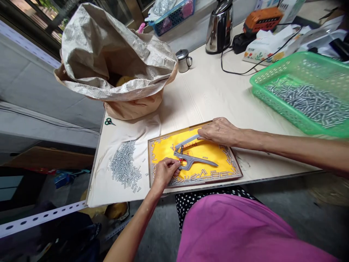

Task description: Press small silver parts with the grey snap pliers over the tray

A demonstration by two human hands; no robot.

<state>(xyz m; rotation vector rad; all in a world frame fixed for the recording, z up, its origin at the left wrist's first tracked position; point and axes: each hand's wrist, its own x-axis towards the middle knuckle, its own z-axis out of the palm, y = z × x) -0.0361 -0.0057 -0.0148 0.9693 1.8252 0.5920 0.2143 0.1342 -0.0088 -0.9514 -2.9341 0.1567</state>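
Grey spring-loaded hand pliers (200,160) lie across a shallow wood-rimmed tray (237,163) with a yellow bottom, their handles spread apart. My right hand (220,131) is closed on the end of the upper handle, over the tray's far rim. Near the head of the pliers, at the tray's left side, my left hand (165,170) has thumb and fingers pinched together; what they hold is too small or hidden to name. Small silvery metal pins (201,178) are scattered along the tray's edges. Left of the tray is a heap of similar small metal pieces (124,165) on white cloth.
A large open woven sack (131,103) stands at the back left, near green-handled scissors (109,121). A green plastic basket (275,105) of metal pieces sits at the right. Farther back are a metal mug (183,62), a kettle (218,31) and a black cord (237,74).
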